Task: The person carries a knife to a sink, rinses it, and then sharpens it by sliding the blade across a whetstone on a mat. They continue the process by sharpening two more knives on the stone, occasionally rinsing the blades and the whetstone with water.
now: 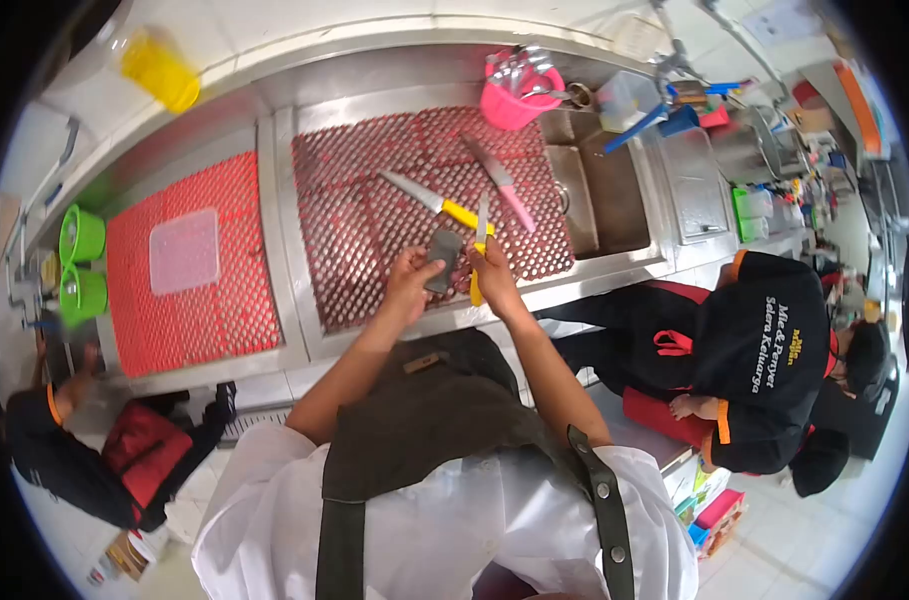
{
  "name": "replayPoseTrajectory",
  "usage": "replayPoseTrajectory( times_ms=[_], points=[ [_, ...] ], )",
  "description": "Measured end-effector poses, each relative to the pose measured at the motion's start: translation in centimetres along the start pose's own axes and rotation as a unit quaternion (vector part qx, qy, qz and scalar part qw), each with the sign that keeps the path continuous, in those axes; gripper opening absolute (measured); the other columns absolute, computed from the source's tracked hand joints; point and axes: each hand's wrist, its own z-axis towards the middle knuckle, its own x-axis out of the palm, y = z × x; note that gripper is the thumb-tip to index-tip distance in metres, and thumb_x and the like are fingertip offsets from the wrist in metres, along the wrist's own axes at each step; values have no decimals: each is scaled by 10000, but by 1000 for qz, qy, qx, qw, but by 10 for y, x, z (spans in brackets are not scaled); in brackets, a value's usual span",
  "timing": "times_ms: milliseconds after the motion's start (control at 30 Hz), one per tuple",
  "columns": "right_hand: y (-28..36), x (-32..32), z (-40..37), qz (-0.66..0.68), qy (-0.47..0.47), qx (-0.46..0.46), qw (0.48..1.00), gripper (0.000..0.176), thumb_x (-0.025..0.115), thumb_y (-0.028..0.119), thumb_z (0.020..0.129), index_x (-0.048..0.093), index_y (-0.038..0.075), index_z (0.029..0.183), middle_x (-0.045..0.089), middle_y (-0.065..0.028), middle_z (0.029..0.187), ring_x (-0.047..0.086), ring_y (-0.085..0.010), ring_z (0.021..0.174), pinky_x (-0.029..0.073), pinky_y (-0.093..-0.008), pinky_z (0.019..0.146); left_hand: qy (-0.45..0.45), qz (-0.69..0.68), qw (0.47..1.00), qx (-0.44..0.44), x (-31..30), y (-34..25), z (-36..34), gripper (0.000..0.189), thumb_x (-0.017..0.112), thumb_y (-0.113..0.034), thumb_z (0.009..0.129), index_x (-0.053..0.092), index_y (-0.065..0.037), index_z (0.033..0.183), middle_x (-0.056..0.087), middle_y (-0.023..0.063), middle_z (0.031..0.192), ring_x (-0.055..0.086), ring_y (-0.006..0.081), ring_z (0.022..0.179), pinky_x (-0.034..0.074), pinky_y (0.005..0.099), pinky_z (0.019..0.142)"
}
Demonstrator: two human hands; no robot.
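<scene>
Left hand (407, 285) closed on a dark grey block (442, 262), right hand (495, 278) closed around a yellow-handled knife (481, 240), side by side above the red mat (354, 235).
From my distant seat I see the knife's blade pointing away from the body, just beside the block; I cannot tell whether they touch. As I judge it, good handling here calls for a firm, still hold on the block, its working face free of fingertips, and a steady wrist behind the knife so the blade's angle does not wander. Just beyond the hands, a second yellow-handled knife (459, 213) and a pink-handled knife (515, 206) lie on the mat, close enough that I want small, controlled motions. A pink basket (515, 108) of utensils stands farther out, ahead and to the right of the right hand.
</scene>
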Motion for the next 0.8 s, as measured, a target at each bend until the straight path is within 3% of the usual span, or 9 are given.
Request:
replayPoseTrajectory(
  times_ms=[67,133,233,367,400,433,533,667,800],
  points=[
    [-9,2,-10,-103,97,8,990,239,501,219,1084,481,53,1255,718,-107,1037,709,-148,711,561,-272,556,-65,46,996,32,-39,-11,-14,368,666,-27,957,486,-23,1278,627,117,1207,649,170,1024,561,308,833],
    [-27,-9,-15,-183,154,43,970,216,520,206,1076,528,42,1215,701,-73,926,637,-108,647,515,-263,538,-153,160,974,57,-67,-25,-19,390,646,-53,980,471,-24,1328,618,126,1241,642,181,1049,547,304,852],
    [-88,-27,-14,-329,158,-70,929,173,556,158,1053,607,7,1121,668,-50,873,563,-98,612,460,-268,552,-183,295,925,154,-100,-22,-1,462,631,-77,983,450,-13,1403,586,172,1319,608,270,1166,494,361,977],
    [-80,-6,-27,-416,53,-263,869,268,556,103,1028,627,-14,1258,670,-190,911,676,-306,822,514,-395,714,-217,461,837,200,-71,-14,-8,524,637,-35,909,479,-15,1408,516,237,1380,486,395,1322,381,437,1135],
    [-76,-7,-20,-459,90,-248,848,353,577,99,992,597,-9,1327,661,-241,1083,671,-428,934,547,-476,820,-225,471,828,205,-75,-1,-11,554,627,-8,891,476,-22,1424,509,234,1377,460,385,1344,358,461,1142],
    [-74,-2,-15,-469,95,-273,835,361,577,97,986,593,3,1335,661,-229,1091,672,-423,921,551,-483,810,-232,482,819,208,-76,6,-20,587,617,19,873,473,-30,1440,503,231,1374,433,374,1366,336,485,1150],
    [-71,20,-3,-520,86,-333,782,381,587,123,969,586,59,1345,665,-171,1082,683,-380,864,564,-490,728,-272,579,690,339,-69,1,-56,652,608,20,841,471,-49,1475,499,187,1443,397,344,1415,307,526,1137],
    [-61,54,25,-554,106,-342,751,300,581,199,1003,622,53,1261,661,-150,1008,688,-360,841,571,-469,688,-137,733,559,364,-82,-39,-65,683,636,-70,831,493,-109,1498,450,33,1585,352,281,1480,243,541,1141],
    [-57,72,67,-570,85,-374,727,262,577,248,1021,649,44,1168,664,-141,951,693,-351,820,572,-470,661,-106,804,500,306,-101,-61,-33,596,593,-128,912,499,-134,1500,468,19,1570,353,256,1490,211,600,1147]
  ],
)
